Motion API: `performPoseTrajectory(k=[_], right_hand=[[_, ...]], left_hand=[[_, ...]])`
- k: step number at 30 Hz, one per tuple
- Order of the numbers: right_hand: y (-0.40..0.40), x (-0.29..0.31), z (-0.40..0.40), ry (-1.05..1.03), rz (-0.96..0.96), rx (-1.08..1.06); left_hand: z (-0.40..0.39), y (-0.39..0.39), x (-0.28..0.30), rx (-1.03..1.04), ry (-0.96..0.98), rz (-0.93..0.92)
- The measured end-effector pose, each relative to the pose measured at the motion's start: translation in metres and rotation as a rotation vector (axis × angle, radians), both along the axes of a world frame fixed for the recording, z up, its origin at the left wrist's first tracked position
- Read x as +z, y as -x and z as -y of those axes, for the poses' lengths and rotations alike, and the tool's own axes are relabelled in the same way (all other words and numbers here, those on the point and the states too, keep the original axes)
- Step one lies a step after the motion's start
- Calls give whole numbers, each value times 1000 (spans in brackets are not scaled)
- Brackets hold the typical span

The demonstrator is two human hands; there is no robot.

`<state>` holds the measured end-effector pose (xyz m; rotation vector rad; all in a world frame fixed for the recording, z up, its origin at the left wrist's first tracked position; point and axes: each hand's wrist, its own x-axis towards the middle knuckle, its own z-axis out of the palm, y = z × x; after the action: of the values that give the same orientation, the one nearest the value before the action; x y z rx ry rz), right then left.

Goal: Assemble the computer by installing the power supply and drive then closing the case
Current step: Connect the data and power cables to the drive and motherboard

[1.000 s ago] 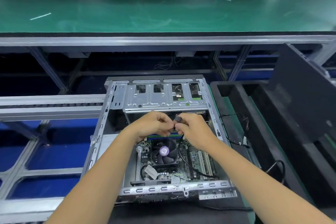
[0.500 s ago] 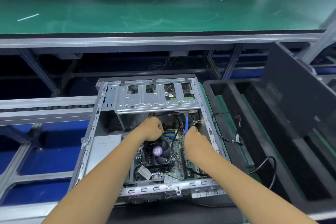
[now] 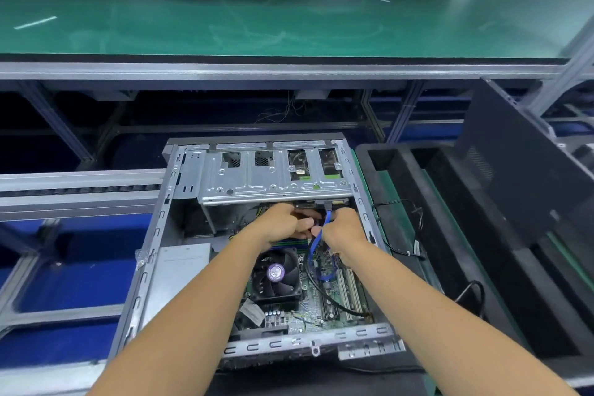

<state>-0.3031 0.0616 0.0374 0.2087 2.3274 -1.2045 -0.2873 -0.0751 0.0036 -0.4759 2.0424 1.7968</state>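
The open computer case (image 3: pixel 154 235) lies on its side in front of me. A grey power supply (image 3: pixel 184 264) sits in its left half, beside the motherboard and the black CPU fan (image 3: pixel 276 273). The metal drive cage (image 3: pixel 273 177) spans the far end. Both hands meet just under the cage's near edge. A blue data cable (image 3: pixel 316 244) runs from a plug below the cage down between them to the board. My left hand (image 3: pixel 283 223) has curled fingers pinching this cable. My right hand (image 3: pixel 345 230) grips it from the other side, its fingertips hidden.
A black side panel (image 3: pixel 514 170) leans upright at the right, behind a black foam tray (image 3: pixel 450 235). Loose black wires (image 3: pixel 401 235) trail over the case's right wall. A green conveyor belt (image 3: pixel 289 19) runs across above, and metal rails (image 3: pixel 80 190) lie to the left.
Both hands have moved from above the fan up to the drive cage's edge. The black connector they held together is gone from view, and they now hold the blue cable.
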Motion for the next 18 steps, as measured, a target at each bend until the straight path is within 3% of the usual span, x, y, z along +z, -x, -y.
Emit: performPoseTrajectory(k=[4,7,10,14,18], right_hand=[[1,-2,-1,50,-7,-39],[-1,2,-1,85,-24,-26],[-5,8,-4,31,-66,59],[-24,24,-21,-90,-106,329],[-64,33,-40,-476,-294,737]], left_hand=[[-3,-1,-1,44,-101,8],[-8,-2,1,56,-63,-3],[-12,-1,-1,237,-75,40],[-8,3,-5,556,-92,104],[-12,4,-4,439,-203,111]])
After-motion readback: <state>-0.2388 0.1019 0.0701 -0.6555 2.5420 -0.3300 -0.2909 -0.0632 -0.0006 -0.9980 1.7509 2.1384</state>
